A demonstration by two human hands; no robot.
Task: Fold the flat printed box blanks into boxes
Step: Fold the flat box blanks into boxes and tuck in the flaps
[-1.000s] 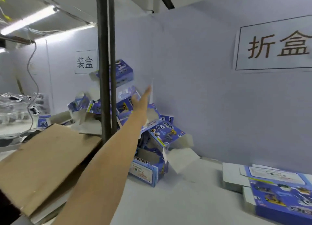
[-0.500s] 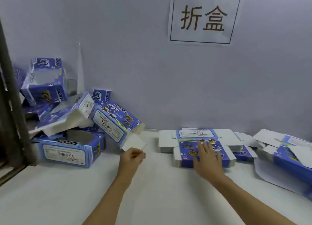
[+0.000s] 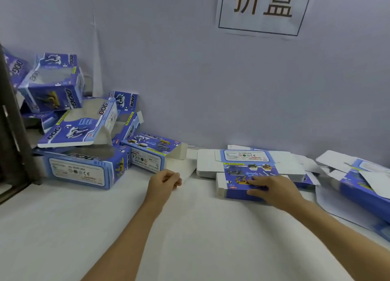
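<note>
White tabletop (image 3: 190, 238) runs under both my arms, and a pale blue-grey wall (image 3: 190, 80) stands behind it. At 12 o'clock on the wall hangs a white paper sign with two big brown characters (image 3: 262, 6); its top is cut off. From 9 to 10 o'clock sits a messy pile of folded blue printed cardboard boxes (image 3: 73, 133), some tipped over, with the word DOG on them. A dark post (image 3: 12, 122) stands at the far left edge and hides part of the pile.

My left hand (image 3: 163, 182) is loosely curled, with nothing in it that I can see. It rests just beside the white flap of the nearest folded box (image 3: 147, 152). I cannot tell if it touches the flap.

My right hand (image 3: 272, 189) lies with its fingers straight on top of the stack of flat blue and white printed box blanks (image 3: 249, 166) at 1 o'clock. It presses the top blank down.

At 3 o'clock lie more loose blue and white blanks (image 3: 358, 179), partly cut off by the edge. The small print on the boxes is too blurry to read.
</note>
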